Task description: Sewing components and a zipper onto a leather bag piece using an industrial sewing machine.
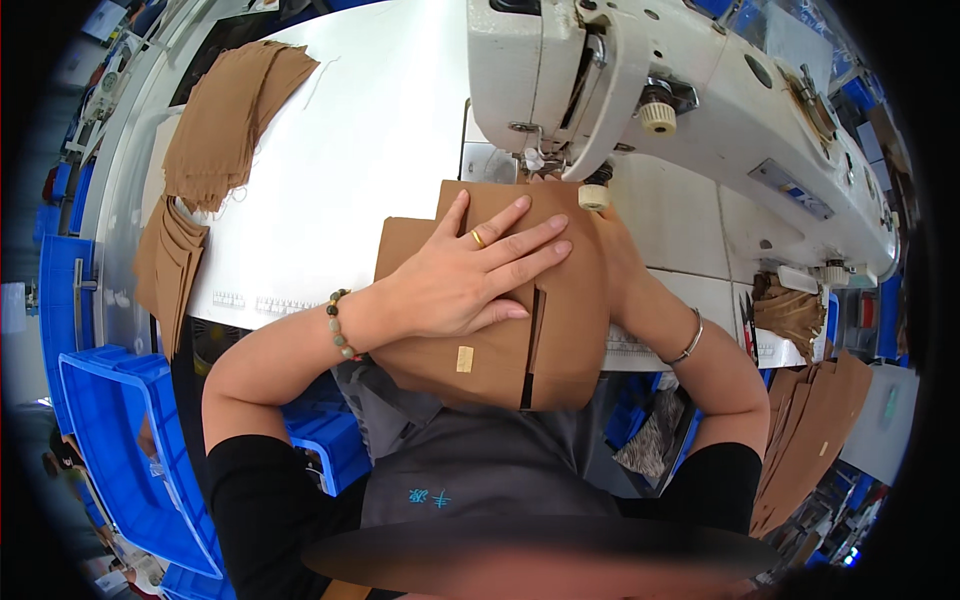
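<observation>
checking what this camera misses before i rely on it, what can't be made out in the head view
All in the head view:
- Right hand: most fingers hidden behind the brown piece; their grip can't be told.
- Brown piece's surface under the left hand: covered by palm and fingers.
- Needle tip at the sewing machine: too small to tell.
- Left fabric stack: overlapping layers hide the count.

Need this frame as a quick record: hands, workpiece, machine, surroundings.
left hand: spread flat on the brown fabric piece
right hand: at the piece's right edge, fingers mostly hidden
workpiece: layered, small pale label near its lower left
machine: white sewing machine, needle area just beyond the piece
table left: stacked brown fabric pieces
lower left: blue plastic bin
right: larger brown panels
</observation>
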